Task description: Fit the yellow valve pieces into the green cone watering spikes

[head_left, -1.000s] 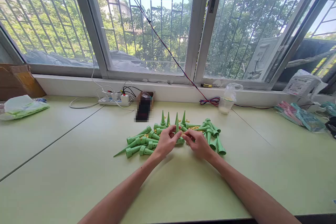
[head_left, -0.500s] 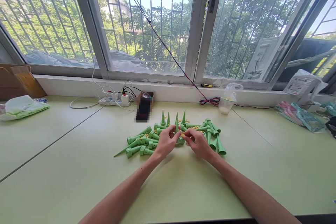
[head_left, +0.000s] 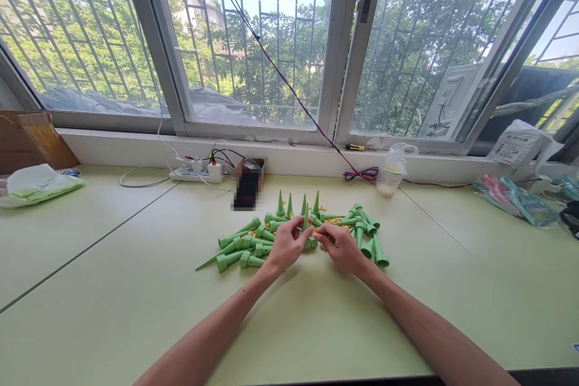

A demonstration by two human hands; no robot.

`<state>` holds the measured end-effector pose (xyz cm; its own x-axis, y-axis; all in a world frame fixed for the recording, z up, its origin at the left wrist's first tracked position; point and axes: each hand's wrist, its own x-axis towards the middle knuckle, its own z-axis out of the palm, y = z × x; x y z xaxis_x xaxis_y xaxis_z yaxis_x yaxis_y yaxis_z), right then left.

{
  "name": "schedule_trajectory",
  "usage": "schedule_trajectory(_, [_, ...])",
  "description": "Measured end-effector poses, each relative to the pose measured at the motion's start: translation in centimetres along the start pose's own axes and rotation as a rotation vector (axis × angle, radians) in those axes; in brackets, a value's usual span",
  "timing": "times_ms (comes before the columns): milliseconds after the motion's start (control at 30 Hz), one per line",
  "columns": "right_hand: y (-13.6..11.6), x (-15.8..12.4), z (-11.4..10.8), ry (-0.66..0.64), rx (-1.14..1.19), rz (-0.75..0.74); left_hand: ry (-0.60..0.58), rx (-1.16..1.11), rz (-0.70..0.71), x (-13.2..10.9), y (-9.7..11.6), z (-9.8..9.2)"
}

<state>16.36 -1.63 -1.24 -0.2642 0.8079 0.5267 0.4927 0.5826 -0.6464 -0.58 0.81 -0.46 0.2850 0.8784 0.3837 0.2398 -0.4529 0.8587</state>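
1. While the left hand (head_left: pixel 287 246) pinches a green plastic spike (head_left: pixel 306 218) point-up, fingers closed round its hidden base, keep it steady.
2. Right hand (head_left: pixel 340 246): thumb and forefinger nearly together, apparently on a small yellow piece (head_left: pixel 315 231) beside it; best kept aligned.
3. The spike tapers smoothly, above the pale-green table (head_left: pixel 113 313).
4. Similar ribbed-collared spikes (head_left: pixel 229 260) lie nearby.

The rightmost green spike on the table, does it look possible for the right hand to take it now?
Probably yes: the rightmost green spike lies just beyond the right hand's wrist, its wide end uncovered, though that hand seems to be pinching a small yellow piece.
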Motion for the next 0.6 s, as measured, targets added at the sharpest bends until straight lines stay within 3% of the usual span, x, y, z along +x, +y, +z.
schedule_trajectory(600, [0.24,-0.01,-0.05,-0.01,-0.038,-0.014,-0.017,0.006,0.028,-0.21,0.52,-0.08])
